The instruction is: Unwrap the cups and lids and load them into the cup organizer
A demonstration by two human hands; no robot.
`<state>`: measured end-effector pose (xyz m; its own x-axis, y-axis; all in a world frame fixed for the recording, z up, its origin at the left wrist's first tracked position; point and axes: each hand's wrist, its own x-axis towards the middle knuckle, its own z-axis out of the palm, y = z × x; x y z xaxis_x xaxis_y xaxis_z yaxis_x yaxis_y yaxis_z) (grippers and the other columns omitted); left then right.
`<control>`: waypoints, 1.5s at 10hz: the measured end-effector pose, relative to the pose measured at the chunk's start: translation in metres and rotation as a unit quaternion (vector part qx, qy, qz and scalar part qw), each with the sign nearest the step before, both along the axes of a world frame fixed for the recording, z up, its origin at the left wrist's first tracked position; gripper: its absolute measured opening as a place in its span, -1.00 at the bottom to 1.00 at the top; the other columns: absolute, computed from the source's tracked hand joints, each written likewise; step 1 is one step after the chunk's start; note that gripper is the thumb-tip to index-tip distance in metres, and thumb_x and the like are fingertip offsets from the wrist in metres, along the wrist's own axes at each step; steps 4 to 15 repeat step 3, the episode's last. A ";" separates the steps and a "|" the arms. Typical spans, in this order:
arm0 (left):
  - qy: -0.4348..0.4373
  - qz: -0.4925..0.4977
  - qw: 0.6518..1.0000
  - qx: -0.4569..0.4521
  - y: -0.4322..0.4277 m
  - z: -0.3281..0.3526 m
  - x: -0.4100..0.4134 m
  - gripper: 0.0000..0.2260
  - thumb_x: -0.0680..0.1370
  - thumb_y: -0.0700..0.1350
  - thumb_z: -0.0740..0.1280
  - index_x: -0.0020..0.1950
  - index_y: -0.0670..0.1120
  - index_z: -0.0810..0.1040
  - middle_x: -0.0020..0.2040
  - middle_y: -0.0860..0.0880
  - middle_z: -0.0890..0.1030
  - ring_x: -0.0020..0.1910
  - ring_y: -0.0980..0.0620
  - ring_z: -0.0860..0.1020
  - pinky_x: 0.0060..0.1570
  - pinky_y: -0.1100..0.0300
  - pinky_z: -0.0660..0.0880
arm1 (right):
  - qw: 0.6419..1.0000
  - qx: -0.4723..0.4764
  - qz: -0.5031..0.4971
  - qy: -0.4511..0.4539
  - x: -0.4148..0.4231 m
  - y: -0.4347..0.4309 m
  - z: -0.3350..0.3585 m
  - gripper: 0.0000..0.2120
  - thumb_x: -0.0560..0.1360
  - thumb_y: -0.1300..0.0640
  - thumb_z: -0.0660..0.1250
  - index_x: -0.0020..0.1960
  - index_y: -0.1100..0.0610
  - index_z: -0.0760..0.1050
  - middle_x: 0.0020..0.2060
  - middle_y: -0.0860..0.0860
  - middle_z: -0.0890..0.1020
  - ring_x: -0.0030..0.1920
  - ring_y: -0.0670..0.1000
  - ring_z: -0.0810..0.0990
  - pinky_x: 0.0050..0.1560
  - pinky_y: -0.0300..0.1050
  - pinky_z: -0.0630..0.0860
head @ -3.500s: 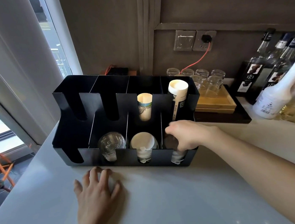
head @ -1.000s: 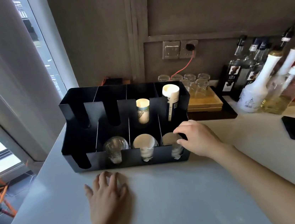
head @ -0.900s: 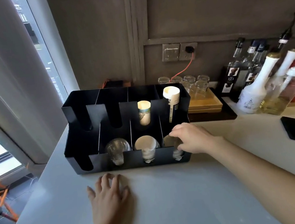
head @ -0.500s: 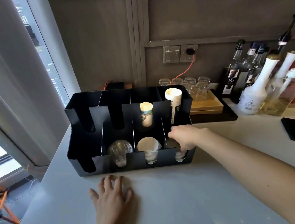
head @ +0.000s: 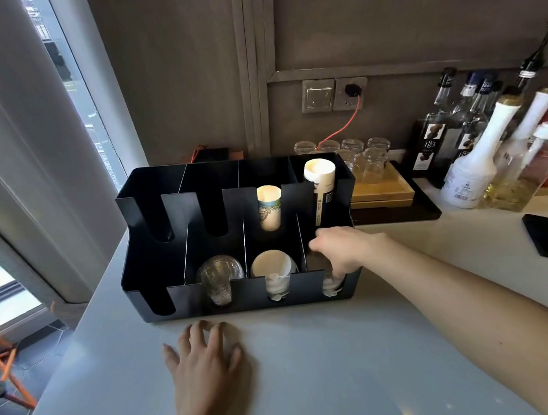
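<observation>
"Right hand (head: 344, 254) first: where is it, and why there?"

"It reaches over the near right compartment of the cup organizer (head: 154, 256), fingers curled down into the slot over a stack of lids (head: 332, 284) that shows through the front notch. My reading is that it is seating or squaring that stack so it sits flush behind the notch. Whether the grip is actually closed on the lids I cannot tell; the back of the hand hides the fingertips."

"And the left hand (head: 204, 367)?"

"Flat on the desk (head: 356, 386), palm down, fingers spread and holding nothing, just near the organizer's front wall. It looks like a brace for the reach, not a hold on the organizer."

"What is in the compartments?"

"Near row, from the left: an empty one, then clear domed lids (head: 219, 278), then white lids (head: 273, 269), then the stack under the right hand. Far row: the two left slots look empty, the third holds a printed paper cup stack (head: 270, 207), and the rightmost a taller white cup stack (head: 320, 184) that leans a little to the right."

"Any wrapping left?"

"None that I can see on the desk. Loading seems close to done, though two far slots and one near slot carry nothing."
</observation>
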<state>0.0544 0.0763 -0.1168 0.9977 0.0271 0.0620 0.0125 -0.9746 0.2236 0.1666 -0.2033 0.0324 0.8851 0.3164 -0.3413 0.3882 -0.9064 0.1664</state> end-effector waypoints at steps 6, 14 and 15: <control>0.013 -0.004 1.000 0.013 0.002 0.005 -0.001 -0.45 0.42 0.23 0.01 0.20 0.01 0.57 0.28 -0.12 0.53 0.33 -0.21 0.44 0.34 -0.30 0.22 | 0.988 0.126 -0.041 -0.080 -0.017 -0.013 0.011 -0.44 0.42 0.14 0.48 0.39 -0.01 0.44 0.20 0.03 0.52 0.18 0.15 0.53 0.00 0.02 0.54; 0.013 -0.004 1.000 0.013 0.002 0.005 -0.001 -0.45 0.42 0.23 0.01 0.20 0.01 0.57 0.28 -0.12 0.53 0.33 -0.21 0.44 0.34 -0.30 0.22 | 0.988 0.126 -0.041 -0.080 -0.017 -0.013 0.011 -0.44 0.42 0.14 0.48 0.39 -0.01 0.44 0.20 0.03 0.52 0.18 0.15 0.53 0.00 0.02 0.54; 0.013 -0.004 1.000 0.013 0.002 0.005 -0.001 -0.45 0.42 0.23 0.01 0.20 0.01 0.57 0.28 -0.12 0.53 0.33 -0.21 0.44 0.34 -0.30 0.22 | 0.988 0.126 -0.041 -0.080 -0.017 -0.013 0.011 -0.44 0.42 0.14 0.48 0.39 -0.01 0.44 0.20 0.03 0.52 0.18 0.15 0.53 0.00 0.02 0.54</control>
